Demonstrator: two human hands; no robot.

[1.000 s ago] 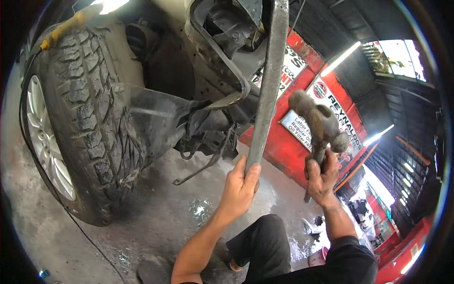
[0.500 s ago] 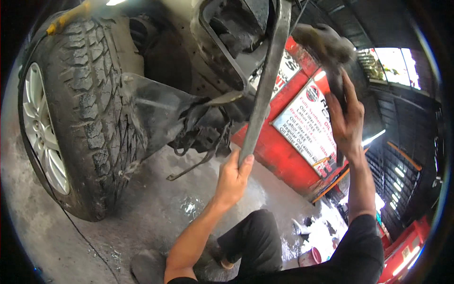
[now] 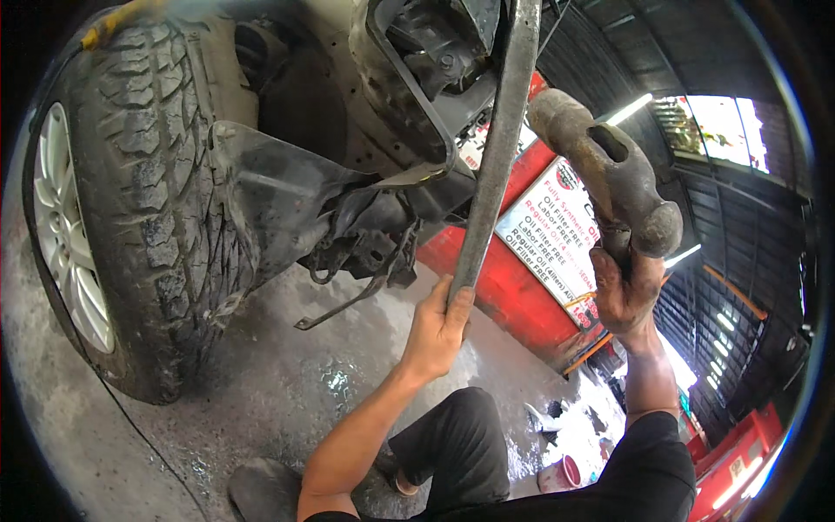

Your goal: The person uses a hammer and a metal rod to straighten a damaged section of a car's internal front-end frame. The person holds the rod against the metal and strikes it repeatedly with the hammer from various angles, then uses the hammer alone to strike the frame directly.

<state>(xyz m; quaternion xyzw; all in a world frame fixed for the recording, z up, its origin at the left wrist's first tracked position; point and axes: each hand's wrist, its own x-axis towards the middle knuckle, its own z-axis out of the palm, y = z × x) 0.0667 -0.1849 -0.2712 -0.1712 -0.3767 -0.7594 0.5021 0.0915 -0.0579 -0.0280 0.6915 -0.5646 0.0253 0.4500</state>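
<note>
First, wheel: at the far left we see a silver rim (image 3: pixel 63 226) set in a black tire (image 3: pixel 165 209) with deep, scuffed tread.
Flap: just right of the tire we note a dark, bent flap (image 3: pixel 287 187); we cannot tell how it is fastened.
Frame: above and right of the flap we see a dark metal frame (image 3: pixel 398 106), bent into a loop.
Left hand: we record the left hand (image 3: pixel 435 335) closed around the lower end of the bar, thumb lying along it.
Bar: we see the long grey bar (image 3: pixel 497 157) tilted, rising rightward from that hand, passing in front of the frame and leaving the upper edge of the view.
Sign: behind the bar, to its right, we note a white sign (image 3: pixel 544 239) on a red wall (image 3: pixel 474 278).
Hammer: we place the heavy hammer (image 3: pixel 622 178) raised right of the bar; its head's left end appears just beside the bar, and whether they touch we cannot tell.
Right hand: below the head we record the right hand (image 3: pixel 631 291) wrapped around the hammer's handle, which is mostly hidden.
Window: farthest right we note a bright opening (image 3: pixel 718 130).
</note>
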